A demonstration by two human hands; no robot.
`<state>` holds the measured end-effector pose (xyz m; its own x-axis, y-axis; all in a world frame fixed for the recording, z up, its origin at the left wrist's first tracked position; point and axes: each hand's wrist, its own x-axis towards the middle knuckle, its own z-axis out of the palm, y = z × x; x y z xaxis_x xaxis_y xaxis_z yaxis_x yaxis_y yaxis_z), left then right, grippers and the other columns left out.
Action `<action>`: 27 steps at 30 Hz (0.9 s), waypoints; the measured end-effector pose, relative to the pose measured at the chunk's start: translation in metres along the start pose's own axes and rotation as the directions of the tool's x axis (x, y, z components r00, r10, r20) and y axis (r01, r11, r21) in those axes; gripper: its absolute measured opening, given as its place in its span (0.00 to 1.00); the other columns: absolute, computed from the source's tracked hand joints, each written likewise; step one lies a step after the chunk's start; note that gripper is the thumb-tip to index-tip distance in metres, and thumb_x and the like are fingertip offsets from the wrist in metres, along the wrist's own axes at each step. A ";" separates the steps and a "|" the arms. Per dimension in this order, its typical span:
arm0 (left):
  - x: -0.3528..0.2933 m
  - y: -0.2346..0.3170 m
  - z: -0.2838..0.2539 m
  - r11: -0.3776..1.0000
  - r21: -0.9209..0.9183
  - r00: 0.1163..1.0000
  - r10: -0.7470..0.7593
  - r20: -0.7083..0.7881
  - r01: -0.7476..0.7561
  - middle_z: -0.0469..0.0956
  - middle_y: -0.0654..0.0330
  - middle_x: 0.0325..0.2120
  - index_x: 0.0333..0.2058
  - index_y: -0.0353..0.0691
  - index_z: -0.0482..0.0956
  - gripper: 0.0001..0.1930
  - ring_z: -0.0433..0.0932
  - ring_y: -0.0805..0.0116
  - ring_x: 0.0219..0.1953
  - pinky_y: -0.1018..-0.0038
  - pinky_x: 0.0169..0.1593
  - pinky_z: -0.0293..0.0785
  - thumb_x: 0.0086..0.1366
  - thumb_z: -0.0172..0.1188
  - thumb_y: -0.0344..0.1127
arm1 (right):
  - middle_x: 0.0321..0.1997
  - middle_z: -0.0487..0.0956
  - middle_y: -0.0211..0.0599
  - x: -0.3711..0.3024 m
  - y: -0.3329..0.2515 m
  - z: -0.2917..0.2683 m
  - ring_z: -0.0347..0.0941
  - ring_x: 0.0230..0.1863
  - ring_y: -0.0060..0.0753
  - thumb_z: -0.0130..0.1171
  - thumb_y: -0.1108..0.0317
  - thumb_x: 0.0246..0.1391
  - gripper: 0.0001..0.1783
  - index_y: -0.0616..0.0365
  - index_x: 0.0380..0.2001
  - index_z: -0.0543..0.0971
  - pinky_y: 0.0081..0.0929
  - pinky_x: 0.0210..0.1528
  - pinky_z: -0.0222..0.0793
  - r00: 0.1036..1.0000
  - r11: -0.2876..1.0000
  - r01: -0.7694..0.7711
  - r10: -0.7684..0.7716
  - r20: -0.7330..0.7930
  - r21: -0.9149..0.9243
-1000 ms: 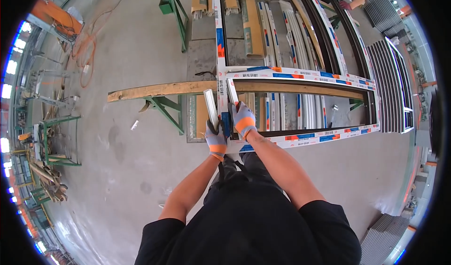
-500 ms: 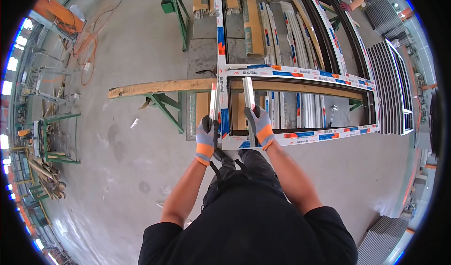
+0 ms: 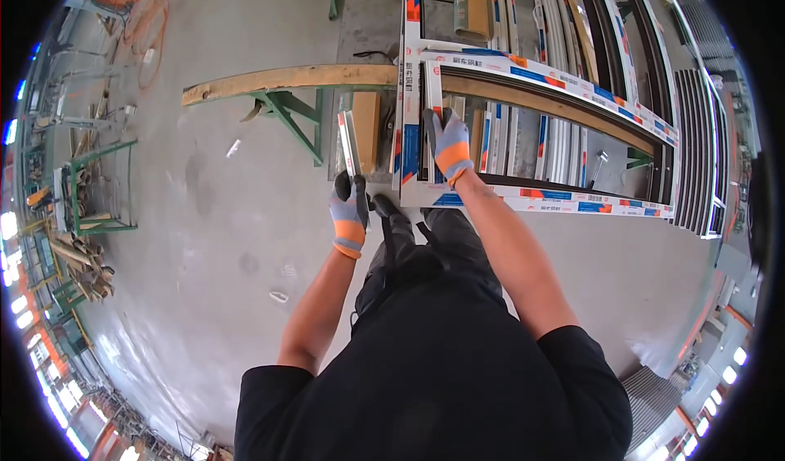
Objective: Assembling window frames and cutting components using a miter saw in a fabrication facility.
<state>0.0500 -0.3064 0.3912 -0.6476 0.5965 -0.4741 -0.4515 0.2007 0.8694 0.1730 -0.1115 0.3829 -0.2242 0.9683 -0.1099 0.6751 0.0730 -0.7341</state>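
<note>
Left hand (image 3: 350, 207) grips one strip (image 3: 349, 142), right hand (image 3: 450, 146) another strip (image 3: 434, 89) at the window frame's (image 3: 556, 200) left edge, where tilting risks scratches.

Smooth grey floor (image 3: 204, 322), green metal stand (image 3: 76, 199) at left, what may be bright windows (image 3: 54, 408) at lower left

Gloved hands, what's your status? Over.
Left hand gripping white strip outside frame. Right hand gripping second strip at frame's left inner edge. Wooden beam crosses beneath.
</note>
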 end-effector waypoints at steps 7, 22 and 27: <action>0.000 -0.041 -0.053 0.997 -0.042 0.977 -0.069 -0.204 0.061 0.67 0.70 0.19 0.43 0.40 0.75 0.10 0.63 0.80 0.16 0.78 0.17 0.62 0.65 0.61 0.35 | 0.32 0.81 0.55 -0.004 -0.005 0.000 0.77 0.37 0.60 0.55 0.54 0.61 0.19 0.63 0.36 0.77 0.47 0.39 0.72 0.999 0.999 -0.041 0.041 0.015 -0.013; 0.101 -0.222 -0.092 0.954 0.028 0.775 -0.226 -0.590 0.299 0.77 0.62 0.17 0.30 0.38 0.81 0.15 0.72 0.71 0.17 0.70 0.24 0.69 0.47 0.74 0.39 | 0.24 0.78 0.34 -0.033 0.062 -0.062 0.70 0.24 0.25 0.63 0.66 0.56 0.10 0.63 0.35 0.79 0.29 0.30 0.68 0.987 0.987 0.034 -0.009 -0.161 0.157; 0.137 -0.227 -0.042 0.943 0.181 0.733 -0.088 -0.674 0.280 0.83 0.53 0.28 0.36 0.39 0.81 0.21 0.82 0.54 0.30 0.63 0.37 0.76 0.46 0.74 0.43 | 0.26 0.75 0.24 -0.052 0.052 -0.063 0.67 0.26 0.14 0.59 0.72 0.59 0.04 0.61 0.32 0.78 0.17 0.28 0.63 0.989 0.941 -0.028 0.076 -0.130 0.338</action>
<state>0.0380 -0.3030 0.1234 -0.8489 -0.1039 -0.5182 -0.4957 0.4969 0.7123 0.2646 -0.1433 0.3930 -0.0789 0.9938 -0.0778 0.4038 -0.0395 -0.9140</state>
